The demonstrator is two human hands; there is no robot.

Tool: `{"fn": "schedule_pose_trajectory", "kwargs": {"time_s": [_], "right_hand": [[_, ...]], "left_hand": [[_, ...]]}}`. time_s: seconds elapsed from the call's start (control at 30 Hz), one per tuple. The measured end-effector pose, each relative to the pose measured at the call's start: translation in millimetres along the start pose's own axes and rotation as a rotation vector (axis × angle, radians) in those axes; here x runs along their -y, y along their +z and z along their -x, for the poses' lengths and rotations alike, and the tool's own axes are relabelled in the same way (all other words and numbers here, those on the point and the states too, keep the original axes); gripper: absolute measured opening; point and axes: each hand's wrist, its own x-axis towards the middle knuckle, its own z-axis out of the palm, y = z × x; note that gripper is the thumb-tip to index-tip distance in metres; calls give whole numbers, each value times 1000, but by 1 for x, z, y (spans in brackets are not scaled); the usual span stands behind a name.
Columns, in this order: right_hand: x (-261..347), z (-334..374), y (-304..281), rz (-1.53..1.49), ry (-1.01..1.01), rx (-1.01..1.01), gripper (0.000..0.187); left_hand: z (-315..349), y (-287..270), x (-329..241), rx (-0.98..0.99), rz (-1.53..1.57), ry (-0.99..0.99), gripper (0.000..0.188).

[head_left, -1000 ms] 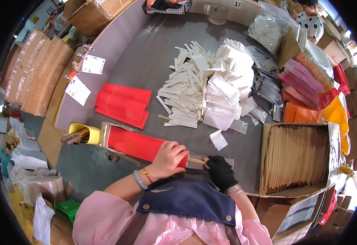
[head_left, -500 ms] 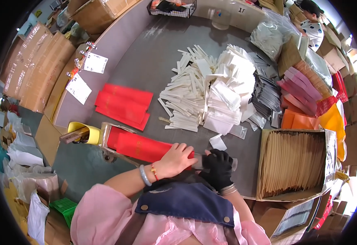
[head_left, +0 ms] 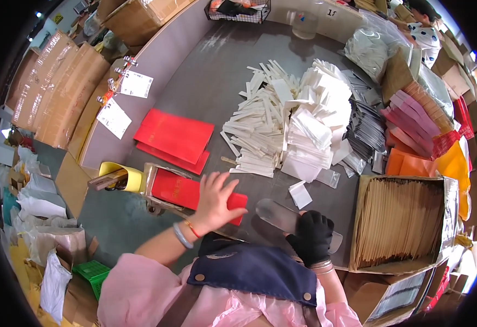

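My left hand (head_left: 215, 200) is open, its fingers spread just over a red paper envelope (head_left: 174, 187) that lies in a narrow cardboard holder near the table's front edge. The right end of the envelope shows past my thumb. In a black fingerless glove, my right hand (head_left: 310, 235) is closed around a long, clear plastic strip with rounded ends (head_left: 275, 214), held low near the tabletop. Behind the holder lie more red envelopes (head_left: 175, 133), overlapping. A small white folded piece (head_left: 300, 194) rests beyond the clear strip.
A heap of white paper strips (head_left: 257, 122) and white packets (head_left: 315, 120) covers the table's middle. Dark grey pieces (head_left: 366, 122) lie right of it. A carton packed with brown card edges (head_left: 399, 223) stands at the right. A yellow cup (head_left: 126, 177) with tools adjoins the holder.
My left hand has lifted and opened, shifting left and up off the envelope's right end. My right hand has moved right and down with the clear strip, which now shows more fully.
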Motion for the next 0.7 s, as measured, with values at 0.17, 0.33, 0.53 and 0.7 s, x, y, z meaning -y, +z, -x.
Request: {"fn": "schedule_pose_trajectory", "kwargs": {"time_s": [0.17,0.33,0.53,0.7], "right_hand": [[4,-6,0,-11,-29,43,58],[7,-10,7,-6,-91,127,56],[36,-35,65,-244,-241,57,60],[-10,-42,46,-176,-73,-207,48]], "left_hand": [[16,32,4,-79,96,-207,88],[17,29,7,-36,140,-221,91],[4,18,2,95,126,-173,81],[-47,17,18,-131,139,125,26]]}}
